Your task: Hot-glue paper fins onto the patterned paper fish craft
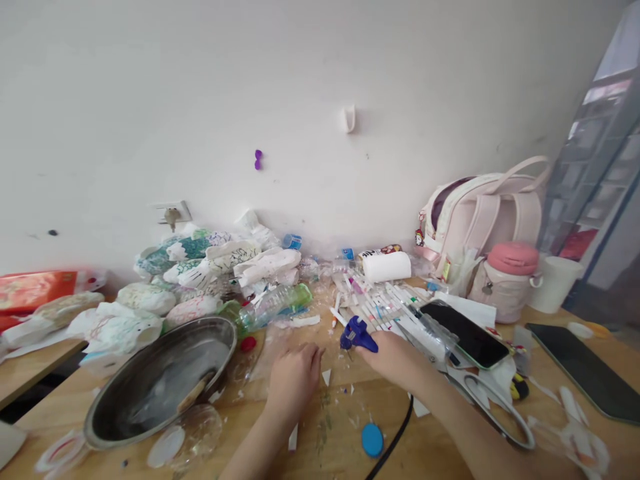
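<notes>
My right hand (390,357) is closed around a blue glue gun (357,335), whose front end points left over the table. From beneath my right forearm a black cord (397,433) runs toward the near edge. My left hand (295,373) is curled with its back up, low over the wooden table (345,413); what its fingers hold, if anything, is hidden. Clear plastic film (267,350) lies just left of it, with a red cap (248,343) nearby. Small white paper scraps (327,377) lie between the hands, and a blue cap (372,440) is nearer me.
An oval metal basin (95,427) stands left, before a heap of painted paper-wrapped bottles (190,267) and a clear green bottle (275,303). To the right are markers (373,300), scissors (490,407), a phone (465,333), a dark tablet (585,370), a pink-lidded container (505,287) and a backpack (493,207).
</notes>
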A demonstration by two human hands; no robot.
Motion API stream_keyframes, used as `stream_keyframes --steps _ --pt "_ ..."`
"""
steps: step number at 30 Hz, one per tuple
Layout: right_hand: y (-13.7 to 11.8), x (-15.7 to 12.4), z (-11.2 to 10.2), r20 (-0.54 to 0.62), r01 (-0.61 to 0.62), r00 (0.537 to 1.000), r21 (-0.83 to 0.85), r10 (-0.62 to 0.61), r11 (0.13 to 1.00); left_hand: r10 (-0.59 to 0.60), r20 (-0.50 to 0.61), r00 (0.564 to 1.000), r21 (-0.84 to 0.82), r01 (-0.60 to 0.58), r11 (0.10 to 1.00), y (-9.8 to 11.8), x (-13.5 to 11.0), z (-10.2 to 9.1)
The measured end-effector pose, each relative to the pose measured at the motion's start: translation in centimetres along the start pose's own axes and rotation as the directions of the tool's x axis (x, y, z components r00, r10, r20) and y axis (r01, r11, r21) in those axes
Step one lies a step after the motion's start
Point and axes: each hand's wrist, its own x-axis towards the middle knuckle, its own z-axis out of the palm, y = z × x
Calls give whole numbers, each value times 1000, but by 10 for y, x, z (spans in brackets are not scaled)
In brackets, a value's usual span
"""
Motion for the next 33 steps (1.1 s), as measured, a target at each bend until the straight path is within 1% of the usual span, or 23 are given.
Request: stream_keyframes --steps 2,4,9,12,16,20,27,30,33 --pt "2 -5 -3 36 -17 999 8 17 1000 -35 24 999 15 35 999 2 0 -2" --pt "0 -5 -2 38 -17 999 15 17 1000 -67 49 997 28 66 997 4 1 -3" --pt "-12 6 14 -71 -1 997 -27 -1 1000 -105 89 990 46 101 994 5 2 -5" --pt "-16 11 20 -102 -5 995 -69 -2 998 -107 107 989 51 102 993 5 1 -6" --pt "-12 4 12 -78 11 997 -61 -16 998 -110 133 985 55 103 993 5 1 -7" --pt "-10 -2 4 -65 2 998 -43 -4 999 -104 175 979 50 96 994 7 1 -4" --pt "-13 8 17 -74 -12 997 -35 10 999 -27 253 967 18 23 1000 13 -3 2" --pt "-11 4 13 -64 -4 998 -19 3 1000 -3 276 961 4 2 1000 13 -4 2" --pt "-11 0 9 -46 10 999 -6 -10 1000 14 273 962 -13 -11 1000 13 -4 3"
